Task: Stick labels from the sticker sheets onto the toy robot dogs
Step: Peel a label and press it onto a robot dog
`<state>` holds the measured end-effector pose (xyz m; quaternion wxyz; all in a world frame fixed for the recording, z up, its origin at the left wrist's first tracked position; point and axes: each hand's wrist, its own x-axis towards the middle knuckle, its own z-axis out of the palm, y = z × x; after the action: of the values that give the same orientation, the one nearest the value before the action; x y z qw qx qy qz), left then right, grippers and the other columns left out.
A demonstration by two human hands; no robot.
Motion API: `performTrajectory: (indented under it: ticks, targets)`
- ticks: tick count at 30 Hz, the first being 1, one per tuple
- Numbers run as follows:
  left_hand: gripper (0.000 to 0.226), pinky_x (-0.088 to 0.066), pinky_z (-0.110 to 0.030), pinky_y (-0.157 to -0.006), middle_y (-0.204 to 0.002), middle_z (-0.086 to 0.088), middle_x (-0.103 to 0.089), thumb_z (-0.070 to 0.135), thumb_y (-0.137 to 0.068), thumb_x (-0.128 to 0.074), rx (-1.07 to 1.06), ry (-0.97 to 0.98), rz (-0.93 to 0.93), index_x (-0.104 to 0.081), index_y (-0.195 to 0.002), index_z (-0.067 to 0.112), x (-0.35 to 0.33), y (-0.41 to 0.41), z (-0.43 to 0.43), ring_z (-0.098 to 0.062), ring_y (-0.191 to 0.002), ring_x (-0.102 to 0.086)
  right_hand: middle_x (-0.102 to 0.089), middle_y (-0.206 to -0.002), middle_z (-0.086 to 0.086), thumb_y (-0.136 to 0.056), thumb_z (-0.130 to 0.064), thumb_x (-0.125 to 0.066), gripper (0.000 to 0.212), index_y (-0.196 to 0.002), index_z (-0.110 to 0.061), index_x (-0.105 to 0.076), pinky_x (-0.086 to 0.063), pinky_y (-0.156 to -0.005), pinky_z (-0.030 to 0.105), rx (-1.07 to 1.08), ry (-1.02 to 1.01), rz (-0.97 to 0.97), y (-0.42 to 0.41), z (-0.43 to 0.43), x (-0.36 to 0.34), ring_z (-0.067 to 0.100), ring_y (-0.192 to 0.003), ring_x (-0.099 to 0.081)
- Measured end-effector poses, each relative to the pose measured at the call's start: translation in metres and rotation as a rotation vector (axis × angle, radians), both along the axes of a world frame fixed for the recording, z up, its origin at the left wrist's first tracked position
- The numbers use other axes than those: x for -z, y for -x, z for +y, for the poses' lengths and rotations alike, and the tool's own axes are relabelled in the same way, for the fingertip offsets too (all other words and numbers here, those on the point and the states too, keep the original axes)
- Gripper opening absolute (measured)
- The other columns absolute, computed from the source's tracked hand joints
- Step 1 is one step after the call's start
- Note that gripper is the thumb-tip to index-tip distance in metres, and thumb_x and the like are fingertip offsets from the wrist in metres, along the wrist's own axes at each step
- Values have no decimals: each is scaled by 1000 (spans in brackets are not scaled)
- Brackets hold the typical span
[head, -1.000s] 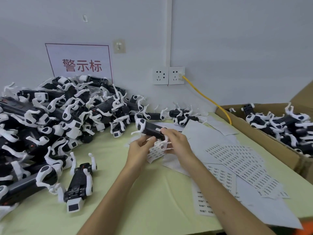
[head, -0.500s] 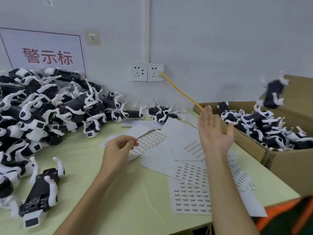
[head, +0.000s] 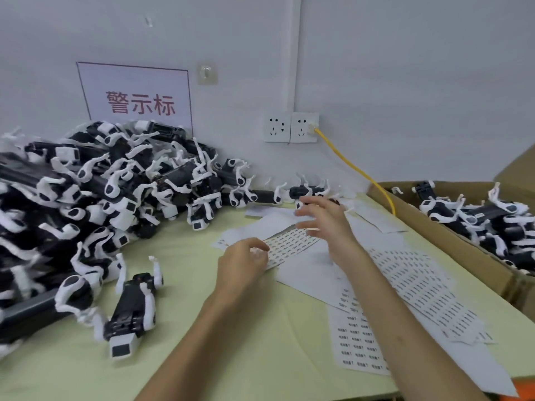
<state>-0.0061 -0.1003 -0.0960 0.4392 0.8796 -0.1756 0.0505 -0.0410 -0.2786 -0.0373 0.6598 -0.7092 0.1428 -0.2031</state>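
Observation:
A big heap of black-and-white toy robot dogs (head: 95,195) fills the left of the pale green table (head: 231,357). One dog (head: 133,308) lies apart on its back near the front left. Sticker sheets (head: 292,241) with rows of small labels are spread across the middle and right. My left hand (head: 244,261) rests with loosely curled fingers on the near edge of one sheet and holds nothing I can make out. My right hand (head: 324,221) hovers over the sheets with fingers spread, blurred and empty.
A cardboard box (head: 451,244) at the right edge holds more toy dogs (head: 486,218). A yellow cable (head: 356,169) runs from the wall socket (head: 304,127) down behind the box. A sign with red characters (head: 136,96) hangs on the wall.
One second ago both hands held a toy dog; then the right hand tossed it toward the box. Now the right hand has come back over the sticker sheets, and the left stays at the sheet.

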Motion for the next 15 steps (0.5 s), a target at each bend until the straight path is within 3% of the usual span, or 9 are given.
performTrajectory:
  ticks: [4, 7, 12, 15]
  targets:
    - [26, -42, -35, -102, -128, 4, -70, 29, -97, -58, 46, -254, -40, -71, -120, 27, 5, -2, -1, -22, -124, -58, -61, -125, -3, -94, -31, -68, 57, -146, -26, -47, -51, -76, 27, -252, 450, 134, -29, 36, -13, 16, -103, -68]
    - [30, -38, -37, -102, -133, 9, -67, 29, -96, -56, 66, -338, -111, -69, -122, 28, 9, -1, -3, -20, -128, -55, -39, -157, 6, -91, -38, -73, 85, -159, -20, -25, -44, -101, 37, -301, 788, 127, -64, 57, -16, 26, -138, -47]
    - [35, -34, -35, -98, -134, 8, -63, 24, -94, -53, 92, -348, -154, -66, -127, 24, 15, -3, -2, -19, -126, -52, -9, -168, 14, -83, -45, -80, 118, -163, -19, 3, -42, -111, 52, -393, 1195, 106, -134, 97, -27, 39, -143, -40]
    - [29, -31, -33, -90, -127, 7, -63, 22, -94, -53, 96, -326, -177, -66, -120, 22, 16, -2, -2, -19, -123, -52, 10, -170, 14, -75, -46, -87, 134, -162, -21, 11, -40, -113, 53, -384, 1237, 28, -172, 126, -38, 41, -147, -34]
